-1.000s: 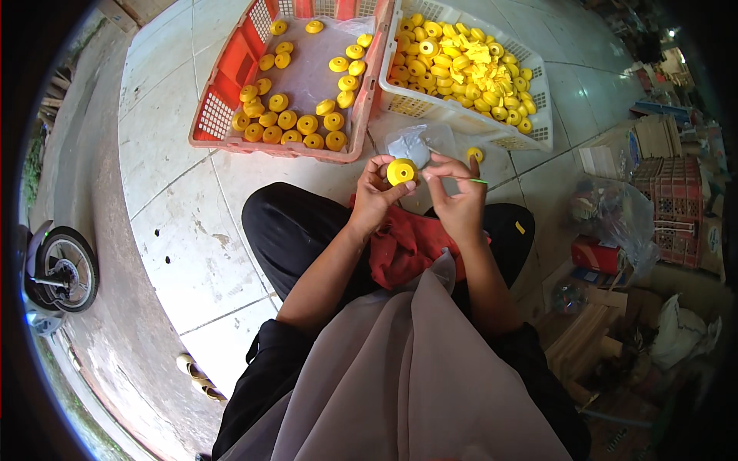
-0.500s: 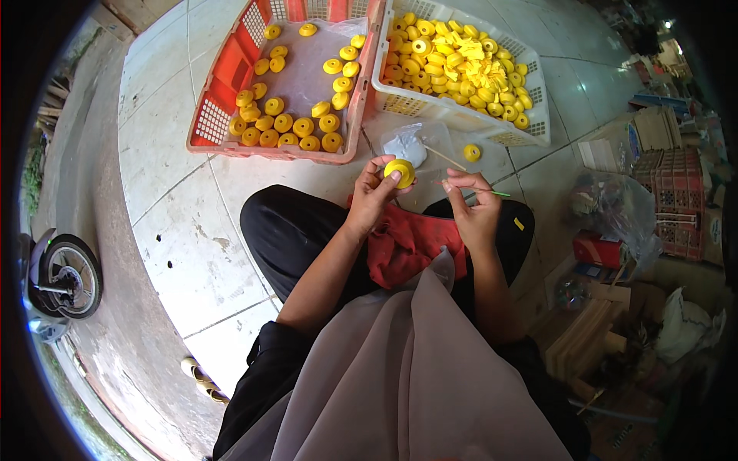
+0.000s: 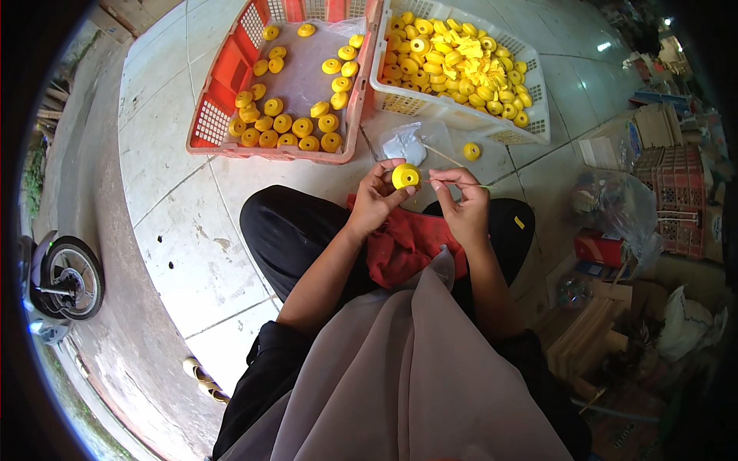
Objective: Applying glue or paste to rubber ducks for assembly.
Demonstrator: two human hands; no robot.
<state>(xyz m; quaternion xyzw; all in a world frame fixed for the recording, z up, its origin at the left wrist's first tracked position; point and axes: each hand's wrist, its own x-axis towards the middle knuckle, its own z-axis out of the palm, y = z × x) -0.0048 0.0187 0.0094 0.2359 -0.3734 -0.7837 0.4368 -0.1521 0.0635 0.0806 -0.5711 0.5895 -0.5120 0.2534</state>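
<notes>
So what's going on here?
Someone sits on a tiled floor, holding a round yellow piece in the left hand and a thin stick in the right hand, its tip close to the piece. Ahead, a red crate holds scattered yellow pieces and a white crate is heaped with more. One loose yellow piece lies near some white material.

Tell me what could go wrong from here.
The thin tool in the right hand points toward the yellow piece in the left hand; a slip might jab that hand. The stick jutting past the clear container sits just beyond the right hand and could get knocked. The loose round piece on the floor might roll if bumped.
</notes>
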